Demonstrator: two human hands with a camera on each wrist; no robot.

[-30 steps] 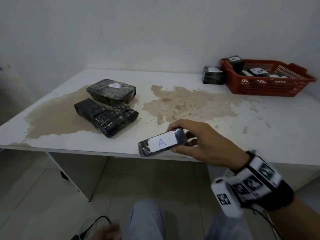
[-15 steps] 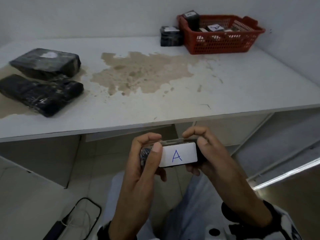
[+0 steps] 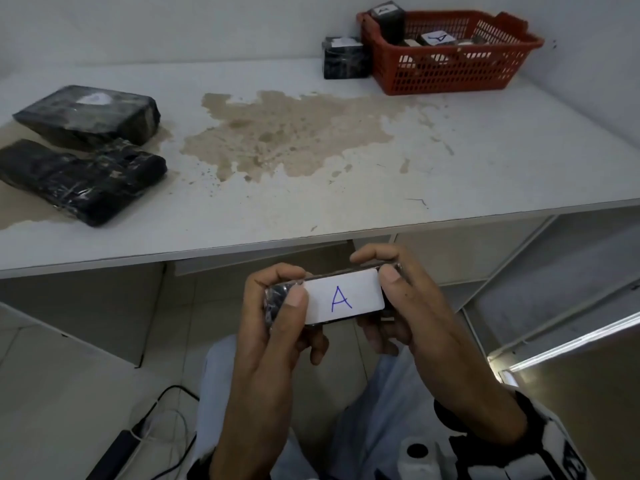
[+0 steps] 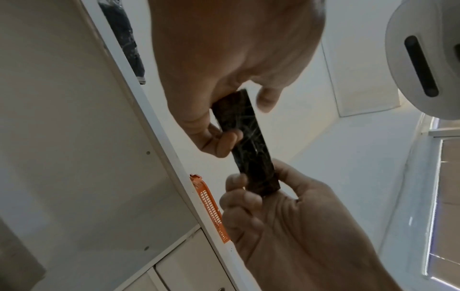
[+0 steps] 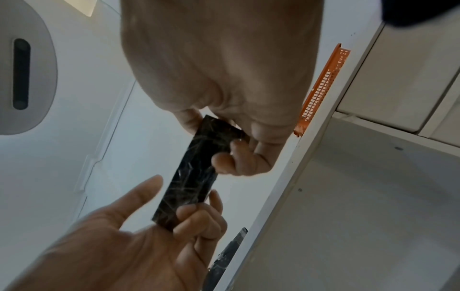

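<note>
A small black foil-wrapped block (image 3: 343, 299) with a white label marked "A" faces up, below the table's front edge and above my lap. My left hand (image 3: 287, 289) pinches its left end, thumb on top and fingers curled underneath. My right hand (image 3: 384, 268) pinches the right end the same way. In the left wrist view the block's (image 4: 248, 141) dark underside runs between the left hand (image 4: 224, 122) at the top and the right hand (image 4: 259, 185) below. In the right wrist view the block (image 5: 196, 173) spans the right hand (image 5: 224, 141) and the left hand (image 5: 184, 214).
On the white table (image 3: 485, 161), which has a brown stain (image 3: 284, 133), a red basket (image 3: 450, 71) at the back right holds several labelled blocks. Another black block (image 3: 344, 58) stands beside it. Two large black wrapped packages (image 3: 90, 112) (image 3: 83, 181) lie at the left. A power strip (image 3: 117, 448) is on the floor.
A second ago my right hand alone held the block over the table's front edge. It has come down towards my lap and my left hand has taken its other end.
</note>
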